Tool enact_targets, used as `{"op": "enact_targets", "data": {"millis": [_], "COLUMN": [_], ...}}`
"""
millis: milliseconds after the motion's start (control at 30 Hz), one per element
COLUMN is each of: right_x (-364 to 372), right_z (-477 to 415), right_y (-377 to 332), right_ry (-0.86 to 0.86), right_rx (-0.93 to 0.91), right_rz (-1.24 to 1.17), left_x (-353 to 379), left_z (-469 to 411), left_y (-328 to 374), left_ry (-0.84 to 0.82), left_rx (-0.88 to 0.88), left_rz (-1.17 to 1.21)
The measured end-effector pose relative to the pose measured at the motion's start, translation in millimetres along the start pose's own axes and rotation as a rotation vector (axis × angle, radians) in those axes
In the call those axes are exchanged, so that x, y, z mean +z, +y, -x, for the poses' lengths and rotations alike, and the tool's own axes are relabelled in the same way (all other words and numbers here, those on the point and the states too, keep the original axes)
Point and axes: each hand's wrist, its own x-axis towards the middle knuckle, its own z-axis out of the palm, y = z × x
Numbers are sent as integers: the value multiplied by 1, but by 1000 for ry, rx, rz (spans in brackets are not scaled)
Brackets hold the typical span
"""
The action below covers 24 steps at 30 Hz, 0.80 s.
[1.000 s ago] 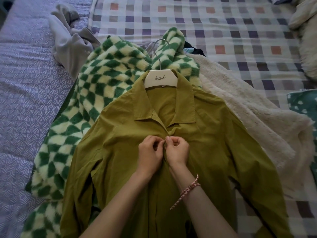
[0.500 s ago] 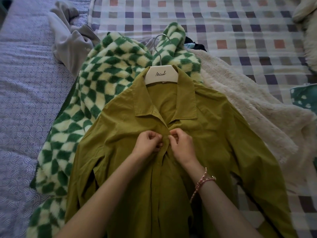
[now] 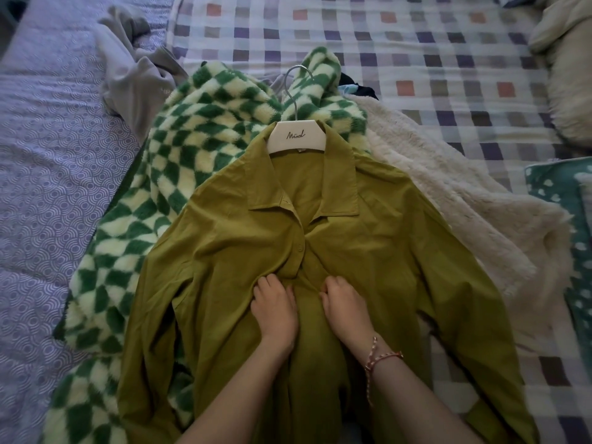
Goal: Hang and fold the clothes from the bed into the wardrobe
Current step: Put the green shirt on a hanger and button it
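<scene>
An olive-green shirt (image 3: 378,251) lies front-up on the bed, threaded on a white hanger (image 3: 296,137) with a metal hook. One button near the chest is fastened. My left hand (image 3: 275,309) and my right hand (image 3: 346,307) lie side by side on the shirt's front below that button, fingers curled into the placket fabric on either side. A red string bracelet circles my right wrist. Under the shirt lie a green-and-cream checkered fleece jacket (image 3: 192,174) and a cream fluffy garment (image 3: 455,200).
A grey sweatshirt (image 3: 137,75) is crumpled at the upper left. A checked bedsheet (image 3: 416,36) covers the far bed, a lilac patterned cover (image 3: 48,187) the left. A teal spotted cloth (image 3: 563,200) lies at the right edge, a cream plush item (image 3: 567,65) top right.
Both hands have moved down the shirt front from the button near the collar to a lower spot on the placket. That upper button now shows fastened.
</scene>
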Motion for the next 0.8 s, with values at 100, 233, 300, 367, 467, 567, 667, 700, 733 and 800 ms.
{"op": "enact_targets", "data": {"millis": [100,233,300,367,467,567,667,700,733,800], "right_x": [-1,-2,-3,-7,-15,-18,-18,-17,-17,-16], "right_z": [-4,-3,-2,0,15,35,46,47,48,50], "right_y": [-3,-4,-5,-6,-6,-6,-8,-10,-11,-13], "right_ry": [-54,-60,-44,-28,10,85,153,164,170,161], "right_rx": [10,-9,4,39,32,-12,30,69,106,147], "right_rz": [15,45,25,-42,-149,-206,-332,-411,-497,-596], "left_x": [-2,-12,-21,-29,-32,-31,-31,-31,-32,-33], "left_z": [-3,8,16,27,40,42,45,46,47,50], "left_y": [-5,-15,-13,-8,1,7,9,8,6,4], "left_ry": [-95,-120,-130,-167,-246,-312,-326,-318,-309,-297], "left_rx": [67,120,74,80,48,-29,-38,-46,-56,-95], "left_rz": [-25,112,200,256,423,560,671,699,722,764]}}
